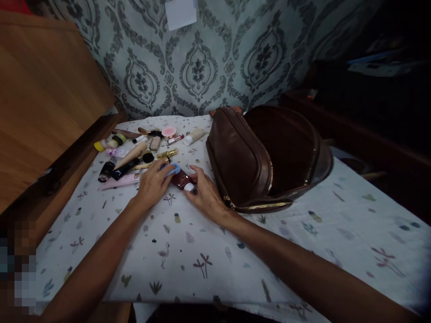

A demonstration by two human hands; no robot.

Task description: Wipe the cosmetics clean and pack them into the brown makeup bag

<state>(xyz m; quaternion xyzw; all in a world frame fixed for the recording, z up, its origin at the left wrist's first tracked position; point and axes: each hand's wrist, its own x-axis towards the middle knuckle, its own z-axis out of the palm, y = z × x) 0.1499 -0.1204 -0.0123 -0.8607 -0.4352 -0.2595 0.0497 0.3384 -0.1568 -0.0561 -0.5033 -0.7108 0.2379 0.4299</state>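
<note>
A small dark red bottle (181, 179) with a white cap lies tilted on the table between my hands. My right hand (207, 197) closes round its capped end, thumb below the cap and index finger above. My left hand (154, 183) has its fingers curled over a small blue object (174, 168) against the bottle's other end; its kind is not clear. Just beyond the left hand are a gold tube (167, 154) and a pale pink tube (121, 181). A brown leather bag (235, 157) stands unzipped right of my right hand.
Makeup items crowd the table's far left, among them a pink compact (169, 132), a cream tube (194, 136) and a black bottle (107, 170). A wooden panel (47, 94) rises at the left. A patterned cloth (188, 251) covers the table; the patterned wall (198, 67) stands behind.
</note>
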